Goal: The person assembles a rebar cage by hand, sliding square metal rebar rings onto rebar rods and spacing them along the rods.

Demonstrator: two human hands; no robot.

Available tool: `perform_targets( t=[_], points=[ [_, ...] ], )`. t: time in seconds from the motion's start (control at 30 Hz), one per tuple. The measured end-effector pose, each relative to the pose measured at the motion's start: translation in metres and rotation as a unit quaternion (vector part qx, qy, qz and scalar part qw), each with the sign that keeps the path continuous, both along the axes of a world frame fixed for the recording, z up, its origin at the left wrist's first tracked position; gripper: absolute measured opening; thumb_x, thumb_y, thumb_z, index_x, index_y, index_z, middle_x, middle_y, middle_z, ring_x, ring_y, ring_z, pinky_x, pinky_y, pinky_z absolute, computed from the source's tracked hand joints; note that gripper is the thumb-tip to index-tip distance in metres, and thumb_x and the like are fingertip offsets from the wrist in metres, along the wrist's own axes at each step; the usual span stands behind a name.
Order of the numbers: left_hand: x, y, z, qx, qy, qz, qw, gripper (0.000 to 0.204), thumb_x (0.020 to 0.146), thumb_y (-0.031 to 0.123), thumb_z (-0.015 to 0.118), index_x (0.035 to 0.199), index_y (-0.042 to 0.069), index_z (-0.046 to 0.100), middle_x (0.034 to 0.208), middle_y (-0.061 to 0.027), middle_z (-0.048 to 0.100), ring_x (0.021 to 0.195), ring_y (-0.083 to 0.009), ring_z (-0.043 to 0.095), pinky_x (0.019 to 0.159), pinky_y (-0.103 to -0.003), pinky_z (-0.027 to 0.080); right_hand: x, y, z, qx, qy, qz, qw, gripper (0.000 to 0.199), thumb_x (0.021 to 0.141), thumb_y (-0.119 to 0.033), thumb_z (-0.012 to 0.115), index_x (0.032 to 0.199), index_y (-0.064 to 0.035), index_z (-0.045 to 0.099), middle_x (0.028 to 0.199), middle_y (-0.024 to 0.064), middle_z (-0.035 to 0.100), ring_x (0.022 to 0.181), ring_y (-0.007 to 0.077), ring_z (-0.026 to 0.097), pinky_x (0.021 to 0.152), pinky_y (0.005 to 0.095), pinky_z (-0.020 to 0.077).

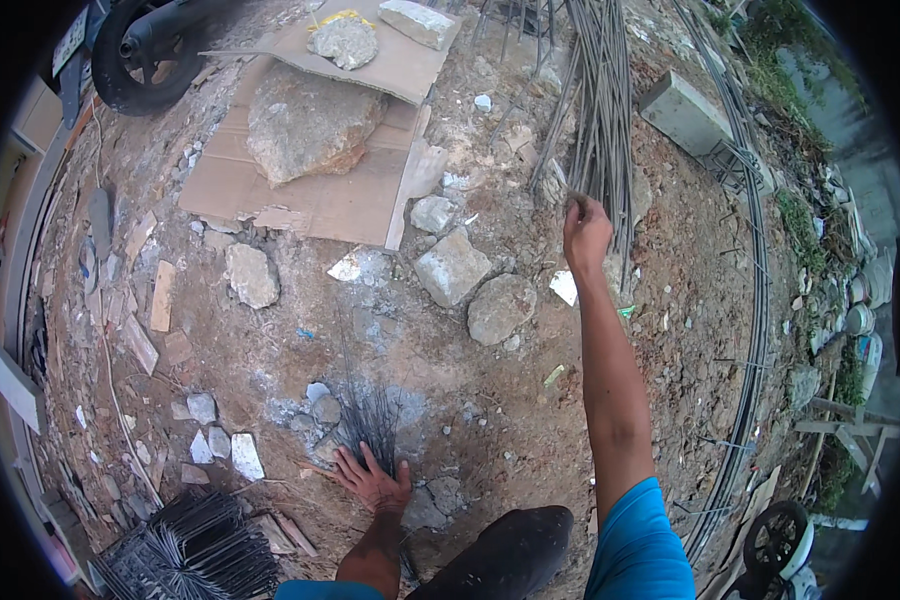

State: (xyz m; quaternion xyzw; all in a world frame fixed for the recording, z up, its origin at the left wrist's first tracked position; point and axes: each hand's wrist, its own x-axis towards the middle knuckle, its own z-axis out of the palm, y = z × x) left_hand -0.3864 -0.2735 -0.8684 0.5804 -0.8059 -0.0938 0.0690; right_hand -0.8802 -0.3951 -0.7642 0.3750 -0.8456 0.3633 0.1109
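My left hand (375,485) lies low in the picture with its fingers spread, pressed flat at the base of a bundle of thin dark wires (368,415) on the dirt. The wires fan out ahead of the fingertips. Farther off to the right, my right arm is stretched out, and my right hand (586,238) is closed at the near end of a long bundle of steel rods (602,110). A thin pale piece (559,172) shows just beyond its fingers. What the fingers grip is too small to make out.
Broken concrete chunks (452,267) and a flat round stone (501,309) lie between my hands. A big rock (310,125) rests on cardboard (270,205). A stack of bent steel stirrups (185,550) stands at the lower left. A long rebar cage (755,300) runs along the right.
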Motion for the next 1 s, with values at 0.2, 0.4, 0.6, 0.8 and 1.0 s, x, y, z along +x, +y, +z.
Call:
perform_targets(
  t=[0.2, 0.4, 0.6, 0.8, 1.0],
  points=[
    [-0.004, 0.011, 0.005, -0.013, -0.055, -0.017, 0.998, 0.082, 0.083, 0.055, 0.047, 0.144, 0.006, 0.02, 0.149, -0.0244, 0.01, 0.138, -0.0426, 0.008, 0.109, -0.058, 0.009, 0.068, 0.22, 0.081, -0.091, -0.083, -0.026, 0.992, 0.013, 0.09, 0.002, 0.05, 0.103, 0.0004, 0.053, 0.082, 0.0142, 0.064, 0.074, 0.0182, 0.064, 0.066, 0.0304, 0.0504],
    [0.002, 0.025, -0.011, -0.129, -0.111, 0.005, 0.985, 0.076, 0.088, 0.06, 0.04, 0.144, 0.011, 0.024, 0.15, -0.0186, 0.015, 0.137, -0.0352, 0.018, 0.108, -0.056, 0.012, 0.236, 0.506, 0.172, -0.096, -0.2, -0.27, 0.937, 0.028, 0.095, -0.002, 0.045, 0.122, -0.001, 0.038, 0.088, 0.0122, 0.064, 0.08, 0.0152, 0.061, 0.075, 0.029, 0.0489],
    [0.006, 0.092, 0.006, -0.122, -0.043, -0.444, 0.887, 0.066, 0.087, 0.058, 0.045, 0.131, 0.008, 0.038, 0.129, -0.0187, 0.035, 0.117, -0.0329, 0.037, 0.093, -0.052, 0.026, 0.459, 0.77, 0.255, -0.047, -0.045, -0.435, 0.898, 0.018, 0.092, -0.007, 0.052, 0.107, -0.0005, 0.059, 0.083, 0.0078, 0.067, 0.081, 0.0164, 0.064, 0.076, 0.0305, 0.0491],
    [-0.134, 0.231, -0.006, -0.155, -0.013, -0.576, 0.802, 0.054, 0.086, 0.051, 0.056, 0.112, 0.003, 0.057, 0.098, -0.0197, 0.061, 0.09, -0.0307, 0.057, 0.071, -0.046, 0.044, 0.744, 0.969, 0.362, -0.263, 0.209, -0.65, 0.682, 0.02, 0.096, -0.02, 0.051, 0.11, -0.0109, 0.06, 0.078, -0.0006, 0.058, 0.062, 0.0075, 0.052, 0.059, 0.0232, 0.0471],
    [-0.218, 0.342, 0.103, -0.052, 0.08, -0.652, 0.752, 0.051, 0.086, 0.048, 0.058, 0.104, 0.0, 0.061, 0.087, -0.0185, 0.063, 0.079, -0.0293, 0.057, 0.066, -0.042, 0.043, 0.927, 1.055, 0.373, -0.279, 0.507, -0.724, 0.377, 0.021, 0.094, -0.015, 0.052, 0.105, 0.0009, 0.059, 0.067, -0.0003, 0.053, 0.053, 0.0067, 0.047, 0.05, 0.0219, 0.0404]
  ],
)
